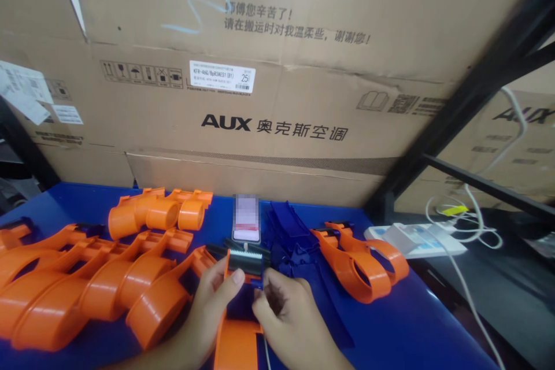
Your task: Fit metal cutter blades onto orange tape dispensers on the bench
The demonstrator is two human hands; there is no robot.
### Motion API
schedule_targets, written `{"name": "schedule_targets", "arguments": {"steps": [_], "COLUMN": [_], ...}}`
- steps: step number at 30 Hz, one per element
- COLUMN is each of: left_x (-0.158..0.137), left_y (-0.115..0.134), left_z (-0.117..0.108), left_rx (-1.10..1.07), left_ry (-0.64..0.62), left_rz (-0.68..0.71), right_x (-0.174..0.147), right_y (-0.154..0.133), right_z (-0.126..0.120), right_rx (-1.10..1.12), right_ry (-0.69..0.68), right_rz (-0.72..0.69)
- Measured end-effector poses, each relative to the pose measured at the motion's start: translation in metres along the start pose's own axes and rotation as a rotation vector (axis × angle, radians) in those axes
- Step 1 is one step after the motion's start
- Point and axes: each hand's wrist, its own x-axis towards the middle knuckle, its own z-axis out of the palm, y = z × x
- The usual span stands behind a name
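My left hand grips an orange tape dispenser by its head, with the thumb on the front. Its head carries a black roller or plate and a pale serrated blade. Curled at the right side of the head, my right hand pinches with thumb and forefinger by a small blue part. Whether that part is fixed to the dispenser is hard to see. The lower body of the dispenser points toward me and runs out of view at the bottom.
Orange dispenser bodies crowd the left, with several more behind. Two dispensers lie at right. Dark blue plastic parts are piled beside a phone. A large carton backs the blue table; a power strip trails cables.
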Motion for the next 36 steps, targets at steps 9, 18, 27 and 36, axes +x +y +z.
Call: {"name": "schedule_targets", "arguments": {"steps": [9, 18, 27, 36], "left_x": [-0.0007, 0.0014, 0.0026, -0.0008], "left_y": [0.0018, -0.0002, -0.0023, 0.0064], "left_z": [0.0003, -0.0009, -0.0005, 0.0066], "left_rx": [0.033, 0.041, 0.001, 0.008], "left_ry": [-0.043, -0.039, 0.032, 0.091], "left_rz": [0.037, 0.040, -0.022, -0.018], "right_x": [-0.0027, -0.0021, -0.0017, -0.0021], "right_y": [0.0051, 0.0075, 0.0091, 0.0050], "right_z": [0.0006, 0.0016, 0.0030, 0.0019], "right_rx": [-0.012, -0.005, -0.017, -0.013], "right_ry": [-0.021, -0.055, -0.018, 0.002], "right_rz": [-0.014, -0.034, -0.065, -0.049]}}
